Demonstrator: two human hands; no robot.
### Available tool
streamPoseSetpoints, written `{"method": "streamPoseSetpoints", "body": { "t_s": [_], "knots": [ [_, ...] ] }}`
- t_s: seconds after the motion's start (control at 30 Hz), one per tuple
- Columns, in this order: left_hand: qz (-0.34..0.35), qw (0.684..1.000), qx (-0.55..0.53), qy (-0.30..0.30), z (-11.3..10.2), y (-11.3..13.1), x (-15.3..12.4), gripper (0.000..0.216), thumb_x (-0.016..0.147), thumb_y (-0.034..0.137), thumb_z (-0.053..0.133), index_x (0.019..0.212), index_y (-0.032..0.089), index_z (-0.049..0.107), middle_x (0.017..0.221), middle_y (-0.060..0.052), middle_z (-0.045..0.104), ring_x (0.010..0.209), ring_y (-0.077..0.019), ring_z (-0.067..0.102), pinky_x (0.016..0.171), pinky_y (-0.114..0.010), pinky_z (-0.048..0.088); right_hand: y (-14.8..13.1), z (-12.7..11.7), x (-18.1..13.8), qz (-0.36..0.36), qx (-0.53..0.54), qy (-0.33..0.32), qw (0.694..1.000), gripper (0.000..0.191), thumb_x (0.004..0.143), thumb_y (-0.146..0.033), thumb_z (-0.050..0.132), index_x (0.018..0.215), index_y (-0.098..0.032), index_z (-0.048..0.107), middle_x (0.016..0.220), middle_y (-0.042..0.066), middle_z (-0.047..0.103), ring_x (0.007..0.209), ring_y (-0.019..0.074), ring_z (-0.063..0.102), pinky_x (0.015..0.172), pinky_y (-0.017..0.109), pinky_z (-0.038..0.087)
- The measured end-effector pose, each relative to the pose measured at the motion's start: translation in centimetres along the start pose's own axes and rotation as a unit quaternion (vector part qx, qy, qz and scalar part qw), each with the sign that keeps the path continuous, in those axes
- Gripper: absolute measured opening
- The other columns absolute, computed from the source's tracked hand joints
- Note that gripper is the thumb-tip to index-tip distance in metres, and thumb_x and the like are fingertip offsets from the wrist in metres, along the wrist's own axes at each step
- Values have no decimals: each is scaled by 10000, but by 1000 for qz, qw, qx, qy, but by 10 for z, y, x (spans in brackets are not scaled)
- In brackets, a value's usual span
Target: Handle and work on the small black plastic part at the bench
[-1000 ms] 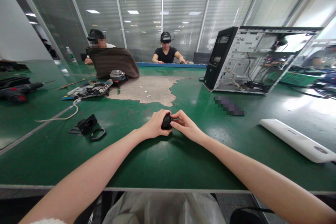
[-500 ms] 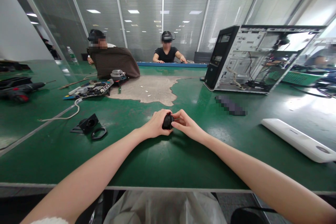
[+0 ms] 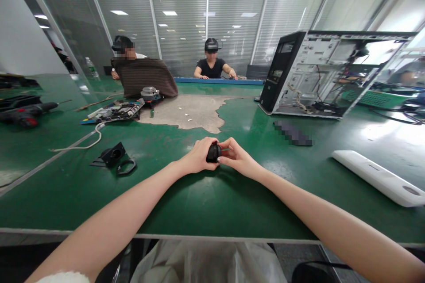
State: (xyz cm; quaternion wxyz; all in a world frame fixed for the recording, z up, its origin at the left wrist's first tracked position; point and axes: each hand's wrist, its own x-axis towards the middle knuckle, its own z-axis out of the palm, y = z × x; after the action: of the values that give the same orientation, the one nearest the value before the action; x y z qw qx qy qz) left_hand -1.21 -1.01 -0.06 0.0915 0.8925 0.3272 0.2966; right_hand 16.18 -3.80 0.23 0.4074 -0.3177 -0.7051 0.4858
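Between my two hands is a small black rounded part (image 3: 212, 154) with a ridged right end; its exact kind I cannot make out. My left hand (image 3: 198, 155) wraps round it from the left, thumb at the near side. From the right, my right hand (image 3: 236, 157) pinches its end between thumb and fingers. Both hands are just above the green table (image 3: 212, 205). Off to the left lie a black bracket with a round hole (image 3: 113, 154) and a black ring with angular edges (image 3: 126, 167).
An opened computer case (image 3: 282, 73) stands at the right, with a white long device (image 3: 375, 177) nearer me. A circuit board (image 3: 116, 111), a white cable (image 3: 96, 139) and a power drill (image 3: 28, 112) lie on the left. A co-worker (image 3: 211, 66) sits across the table.
Both hands stay on the black part in nearly the same pose. The whole view has shifted very slightly; nothing has been let go.
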Motion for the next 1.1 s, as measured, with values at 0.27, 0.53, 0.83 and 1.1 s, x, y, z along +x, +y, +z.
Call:
{"method": "streamPoseSetpoints", "body": {
  "t_s": [0.27, 0.53, 0.83, 1.1],
  "knots": [
    [-4, 1000, 1, 0, 0, 1, 0, 554, 602, 304, 617, 1077, 189, 357, 996, -52, 483, 900, -207, 484, 803, -346, 361, 3, 2, 1, -12, -7, 24, 1000, 206, 737, -288, 545, 866, -214, 402, 890, 0, 494, 814, 120, 558, 752, 302, 463],
    [2, 1000, 3, -4, 0, 1, 0, 549, 601, 290, 611, 1077, 187, 357, 1002, -55, 482, 908, -209, 478, 800, -344, 359, 2, 0, 1, 0, -23, 15, 1000, 285, 720, -259, 565, 943, -206, 395, 989, 36, 484, 886, 139, 538, 802, 339, 452],
    [1, 1000, 9, 1, 1, 0, 0, 552, 603, 315, 612, 1074, 183, 355, 996, -56, 482, 900, -210, 479, 791, -343, 360, 4, 2, 1, -21, 12, 13, 1000, 186, 754, -263, 530, 854, -215, 381, 894, -4, 480, 816, 111, 552, 744, 291, 458],
    [11, 1000, 1, 2, 0, 0, 0, 543, 609, 291, 606, 1078, 185, 354, 1004, -54, 481, 918, -205, 474, 807, -341, 354, 3, 1, 2, 5, -5, 20, 1000, 268, 735, -239, 549, 952, -206, 396, 982, 32, 470, 870, 130, 542, 804, 329, 435]
  ]
}}
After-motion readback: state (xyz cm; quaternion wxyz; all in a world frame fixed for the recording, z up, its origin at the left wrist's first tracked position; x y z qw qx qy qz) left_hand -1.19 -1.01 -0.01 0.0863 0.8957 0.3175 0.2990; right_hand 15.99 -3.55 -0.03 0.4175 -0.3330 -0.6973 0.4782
